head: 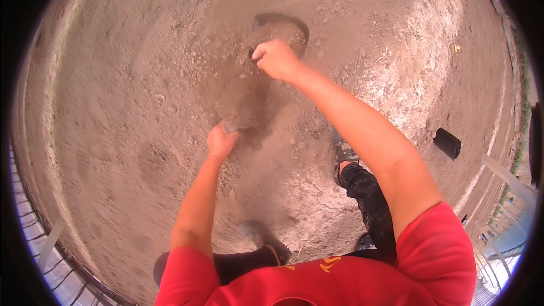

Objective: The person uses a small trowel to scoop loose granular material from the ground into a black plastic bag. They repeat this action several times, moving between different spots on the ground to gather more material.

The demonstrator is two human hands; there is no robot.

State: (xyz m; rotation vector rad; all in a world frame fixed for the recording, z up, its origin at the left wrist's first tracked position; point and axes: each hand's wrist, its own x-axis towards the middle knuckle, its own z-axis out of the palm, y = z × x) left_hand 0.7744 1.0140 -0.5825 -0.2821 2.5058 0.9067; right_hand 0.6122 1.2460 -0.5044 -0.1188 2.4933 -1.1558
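Observation:
A dark, curved rim [284,17] of what looks like a container stands out of the loose, dry soil, with earth inside its curve. My right hand [276,60] is over its near side, fingers curled around a small dark object [251,53]. Whether this belongs to the rim I cannot tell. Closer to me and to the left, my left hand [222,139] grips a pale-edged object [232,126]. Dust and blurred soil hide most of that object. A brown dust cloud [242,93] hangs between my hands.
My shod foot [346,153] stands below my right forearm; the other shoe [274,244] is near the bottom. A short black cylinder-like piece [447,143] lies on the ground at right. A pale strip [51,106] curves along the left. Pale bars [508,178] rise at the right rim.

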